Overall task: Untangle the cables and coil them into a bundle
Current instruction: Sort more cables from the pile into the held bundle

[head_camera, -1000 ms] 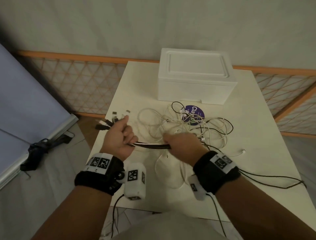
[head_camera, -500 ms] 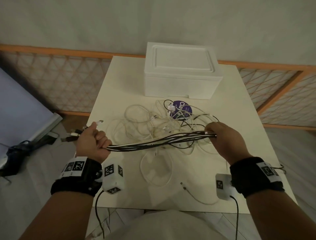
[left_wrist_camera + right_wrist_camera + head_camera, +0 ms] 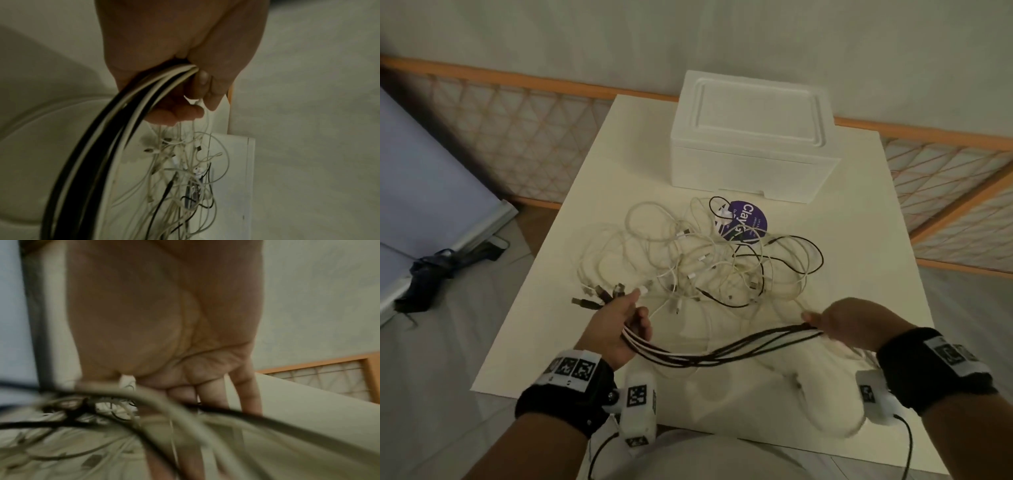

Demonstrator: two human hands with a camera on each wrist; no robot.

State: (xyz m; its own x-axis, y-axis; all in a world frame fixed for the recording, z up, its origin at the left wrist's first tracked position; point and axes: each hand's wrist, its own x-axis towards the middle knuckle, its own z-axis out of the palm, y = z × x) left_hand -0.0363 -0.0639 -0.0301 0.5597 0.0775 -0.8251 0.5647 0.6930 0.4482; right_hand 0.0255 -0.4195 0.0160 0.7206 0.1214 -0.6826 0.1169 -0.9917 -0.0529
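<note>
— What have your hands got?

— My left hand (image 3: 616, 325) grips one end of a bunch of black and white cables (image 3: 709, 356), fingers curled round them. The plugs (image 3: 602, 294) fan out past my thumb, over the counter's (image 3: 876, 260) left edge. The left wrist view shows the same: the cables (image 3: 115, 129) run out of my closed left hand (image 3: 180, 48).

— And the right?

— My right hand (image 3: 849, 325) pinches the same bunch further along, near the counter's right edge. Between the hands the cables sag in a shallow curve above the near edge, off the surface. In the right wrist view the right hand (image 3: 164, 321) is blurred; cables (image 3: 205, 415) cross under the fingers, but I cannot tell the grip from that view alone.

— Where are the other cables?

— A tangle (image 3: 709, 263) of thin white and black leads lies mid-counter, just beyond my hands. Some strands lead from it to the held bunch. Its far side lies over a purple round sticker (image 3: 750, 219).

— Anything else up there?

— A white foam box (image 3: 750, 137), lid on, stands at the far edge, just behind the sticker. A white loop (image 3: 825, 404) lies blurred by the near edge, below my right wrist.
</note>
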